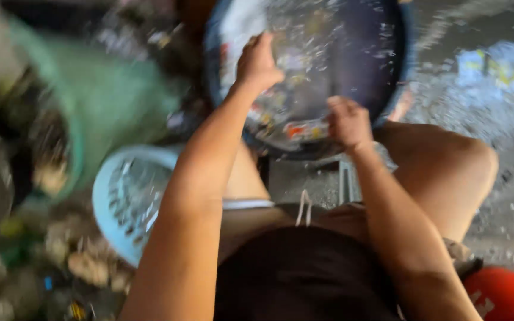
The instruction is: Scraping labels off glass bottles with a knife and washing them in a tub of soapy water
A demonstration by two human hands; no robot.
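Both hands reach into a dark round basin (352,53) at the top centre of the frame. The left hand (257,62) and right hand (348,123) are curled, though blur hides whether they hold anything. Wet, colourful scraps fill the basin. A light blue basket (127,199) sits lower left, a green basket (96,107) above it.

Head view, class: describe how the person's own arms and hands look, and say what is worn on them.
Both arms are bare from the upper arm down: no sleeves, gloves, watch or bracelet show. The left hand and right hand are bare too, with no rings that can be made out; the picture is motion-blurred, so fine details such as nails cannot be told.
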